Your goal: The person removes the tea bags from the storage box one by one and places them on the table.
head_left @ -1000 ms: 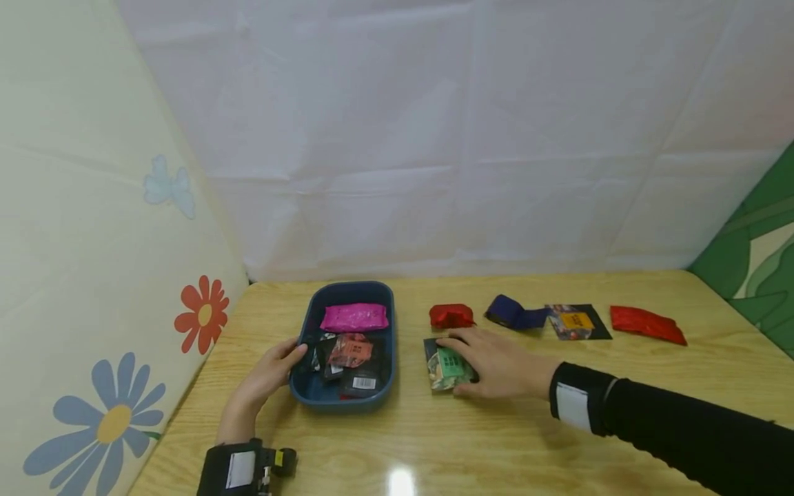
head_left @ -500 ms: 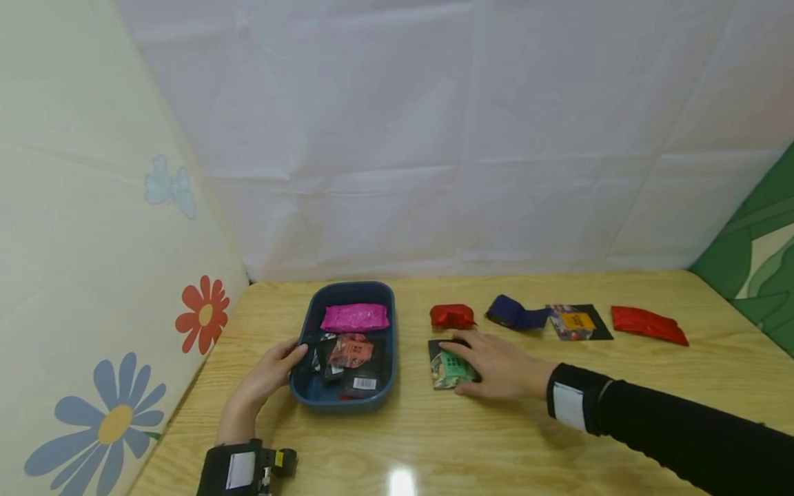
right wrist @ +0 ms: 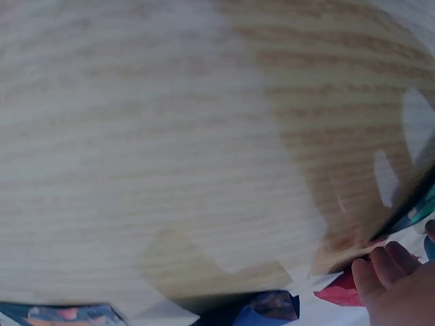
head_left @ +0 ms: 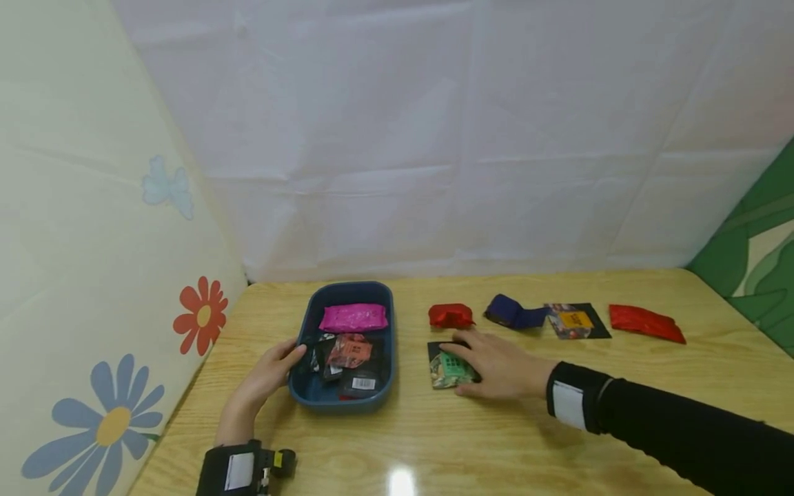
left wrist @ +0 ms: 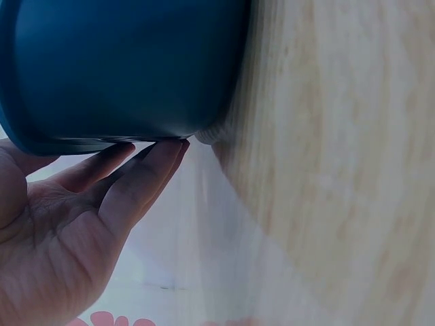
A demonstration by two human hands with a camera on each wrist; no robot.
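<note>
At the left side of the blue plastic bin (head_left: 392, 344), my left hand (head_left: 263, 375) holds the wall, thumb over the rim. In the left wrist view its fingers lie against the outer wall (left wrist: 129, 68). My right hand (head_left: 499, 365) is spread over a flat black packet with a green label (head_left: 448, 377), which lies on the table. The index finger reaches across its top and the thumb is at its near edge; the palm side is hidden. Inside the bin are a pink packet (head_left: 353, 317) and several dark packets (head_left: 362, 380), one with a red label.
Along the back of the wooden table (head_left: 496, 455) lie a red packet (head_left: 451, 315), a dark blue packet (head_left: 515, 313), a black packet with a yellow label (head_left: 577, 321) and a long red packet (head_left: 647, 323). A white cloth wall (head_left: 459, 172) stands behind.
The green-labelled packet has turned slightly straighter and shifted a little to the right under my right hand. My left hand and the bin stay in place.
</note>
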